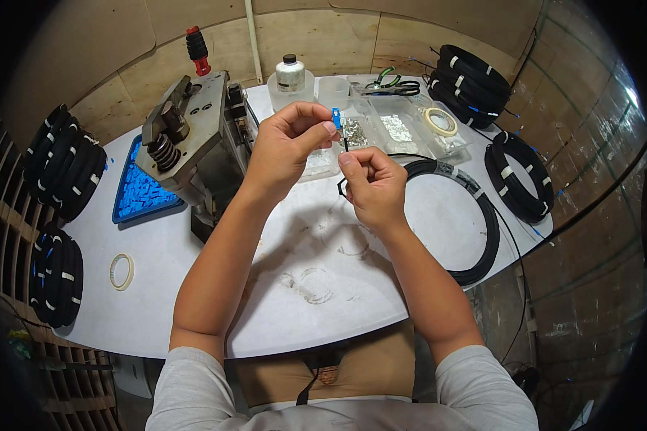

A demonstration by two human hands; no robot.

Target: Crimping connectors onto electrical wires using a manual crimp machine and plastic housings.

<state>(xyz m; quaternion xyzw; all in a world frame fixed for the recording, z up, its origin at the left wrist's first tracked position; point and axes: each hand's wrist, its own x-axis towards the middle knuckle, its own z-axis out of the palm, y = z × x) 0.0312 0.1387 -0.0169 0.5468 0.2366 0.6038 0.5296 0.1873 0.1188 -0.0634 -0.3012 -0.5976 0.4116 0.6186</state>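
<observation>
Above the middle of the table, my left hand [289,147] pinches a small blue cable connector [336,117] between thumb and fingertips. Just below and to the right, my right hand [372,188] is closed on a thin black cable [346,140], whose upper end runs up to the connector. The join between cable and connector is partly hidden by my left fingertips. A small black loop [342,188] shows beside my right fingers. Further right lies a large black cable coil [493,230], bound with clear wrap at its top.
A metal press [212,144] with a red-black handle stands left, near a blue tray [120,208] of small blue parts. Behind my hands are clear bins [438,152] of small parts, a bottle [290,74] and scissors [399,87]. A tape roll [121,272] and cable coils [519,177] lie around.
</observation>
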